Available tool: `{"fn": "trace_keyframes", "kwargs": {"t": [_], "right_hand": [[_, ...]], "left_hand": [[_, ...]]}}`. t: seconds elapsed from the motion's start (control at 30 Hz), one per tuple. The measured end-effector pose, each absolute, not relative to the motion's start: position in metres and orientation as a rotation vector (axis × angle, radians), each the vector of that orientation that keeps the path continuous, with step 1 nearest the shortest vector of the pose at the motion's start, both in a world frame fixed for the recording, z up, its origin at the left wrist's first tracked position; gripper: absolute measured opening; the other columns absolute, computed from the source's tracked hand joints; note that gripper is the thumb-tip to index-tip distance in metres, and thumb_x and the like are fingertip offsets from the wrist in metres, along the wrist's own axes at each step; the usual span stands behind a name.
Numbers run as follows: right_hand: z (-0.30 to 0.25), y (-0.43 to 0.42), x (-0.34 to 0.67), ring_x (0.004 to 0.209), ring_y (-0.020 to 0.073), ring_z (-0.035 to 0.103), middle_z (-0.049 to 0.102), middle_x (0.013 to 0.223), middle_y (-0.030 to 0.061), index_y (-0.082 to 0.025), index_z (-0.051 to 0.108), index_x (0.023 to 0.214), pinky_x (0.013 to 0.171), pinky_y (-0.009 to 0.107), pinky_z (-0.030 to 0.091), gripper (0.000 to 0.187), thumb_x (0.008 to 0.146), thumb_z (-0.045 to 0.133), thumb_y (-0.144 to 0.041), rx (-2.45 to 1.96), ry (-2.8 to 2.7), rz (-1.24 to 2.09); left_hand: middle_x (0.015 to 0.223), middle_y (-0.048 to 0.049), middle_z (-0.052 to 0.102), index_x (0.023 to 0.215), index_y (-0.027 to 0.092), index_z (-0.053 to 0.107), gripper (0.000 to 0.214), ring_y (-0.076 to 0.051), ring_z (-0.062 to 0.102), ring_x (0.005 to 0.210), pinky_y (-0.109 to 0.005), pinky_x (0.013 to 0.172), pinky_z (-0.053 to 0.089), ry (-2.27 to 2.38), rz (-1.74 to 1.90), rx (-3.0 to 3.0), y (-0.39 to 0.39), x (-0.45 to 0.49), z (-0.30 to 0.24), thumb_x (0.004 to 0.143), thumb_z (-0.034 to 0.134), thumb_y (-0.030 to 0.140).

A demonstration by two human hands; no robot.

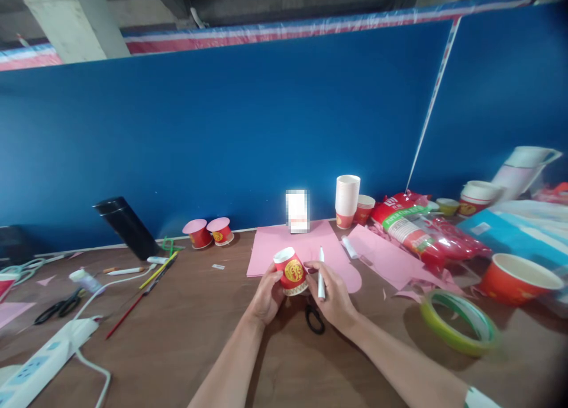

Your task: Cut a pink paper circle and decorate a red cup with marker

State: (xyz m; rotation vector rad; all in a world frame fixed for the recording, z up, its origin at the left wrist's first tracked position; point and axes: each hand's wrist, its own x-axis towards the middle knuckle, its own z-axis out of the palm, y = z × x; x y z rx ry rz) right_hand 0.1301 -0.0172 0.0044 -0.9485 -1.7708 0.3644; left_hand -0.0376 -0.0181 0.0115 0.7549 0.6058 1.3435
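A red paper cup point(287, 276) with a gold emblem and a zigzag band along its lower rim is held low over the table, slightly tilted. My left hand point(267, 295) grips its left side. In my right hand point(333, 292) is a white marker point(321, 278), upright between the fingers, and its fingertips meet the cup's right side. Black scissor handles point(315, 320) show beneath the hands; the blades are hidden. Behind the cup lie sheets of pink paper point(270, 242).
Two red cups with pink tops point(198, 235) stand at the back left. Stacked paper cups point(347, 195), a red cup packet point(412, 230) and green tape point(459, 323) are on the right. A black bottle point(126, 227), scissors point(60, 307) and a power strip point(47, 360) lie left.
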Motion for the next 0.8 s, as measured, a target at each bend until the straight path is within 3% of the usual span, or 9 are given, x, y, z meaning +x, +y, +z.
{"fn": "trace_keyframes", "kwargs": {"t": [0.3, 0.53, 0.8], "right_hand": [[0.0034, -0.0149, 0.1297, 0.093, 0.0239, 0.069, 0.071, 0.101, 0.0087, -0.021, 0.059, 0.104, 0.079, 0.035, 0.056, 0.015, 0.094, 0.048, -0.022, -1.023, -1.763, 0.502], [0.0031, -0.0178, 0.1286, 0.091, 0.0227, 0.069, 0.071, 0.097, 0.0073, -0.022, 0.060, 0.102, 0.078, 0.033, 0.055, 0.014, 0.093, 0.049, -0.021, -1.014, -1.792, 0.503], [0.0049, -0.0187, 0.1284, 0.092, 0.0230, 0.069, 0.072, 0.101, 0.0076, -0.021, 0.060, 0.104, 0.079, 0.034, 0.055, 0.015, 0.092, 0.050, -0.021, -1.014, -1.795, 0.465]], "left_hand": [[0.096, -0.0109, 0.074, 0.104, 0.013, 0.068, 0.037, -0.023, 0.070, 0.087, -0.035, 0.083, 0.053, 0.669, 1.311, 0.828, -0.0181, -0.0346, 0.0119, 0.074, 0.077, 0.032], [0.099, -0.0078, 0.072, 0.111, 0.018, 0.060, 0.043, -0.021, 0.069, 0.089, -0.033, 0.082, 0.052, 0.683, 1.351, 0.843, -0.0213, -0.0336, 0.0134, 0.074, 0.077, 0.031], [0.104, -0.0108, 0.073, 0.111, 0.015, 0.063, 0.042, -0.023, 0.069, 0.093, -0.036, 0.087, 0.051, 0.688, 1.332, 0.846, -0.0206, -0.0320, 0.0124, 0.076, 0.076, 0.034]]}}
